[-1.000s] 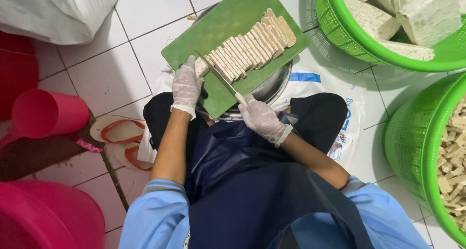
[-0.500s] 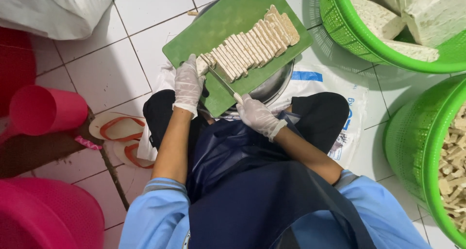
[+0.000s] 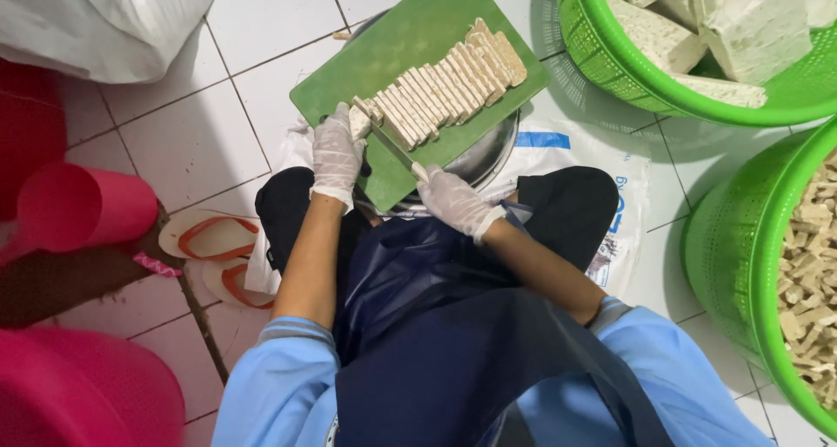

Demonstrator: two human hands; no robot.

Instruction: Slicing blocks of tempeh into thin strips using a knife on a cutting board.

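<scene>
Since the earlier frame the left hand (image 3: 336, 150) has crept a little further along the row of slices, and the knife (image 3: 392, 146) has followed it to the row's near end; everything else sits as before. A person in a light blue top and dark apron sits low on a white tiled floor (image 3: 174, 133), seen from above. Two large green baskets fill the right side: the upper basket (image 3: 610, 54) holds big pale blocks, the lower basket (image 3: 724, 264) holds small cut pieces. A red tub (image 3: 78, 395) and a pink cup (image 3: 83, 207) lie at the left, with sandals (image 3: 214, 238) beside the knee. A green cutting board (image 3: 410, 37) rests on a metal bowl (image 3: 488, 155) between the knees. Across it runs the row of pale slices (image 3: 445, 85), leaning together. The gloved left hand is cupped over the uncut end (image 3: 362, 116) of the block, fingers closed down on it. The gloved right hand (image 3: 453, 198) is wrapped around the knife handle, the blade angled up to the block just beside the left fingers. To slice well here, it seems wise to keep the left fingertips tucked back from the blade, hold the stub firmly, and press straight down so the slices stay even
</scene>
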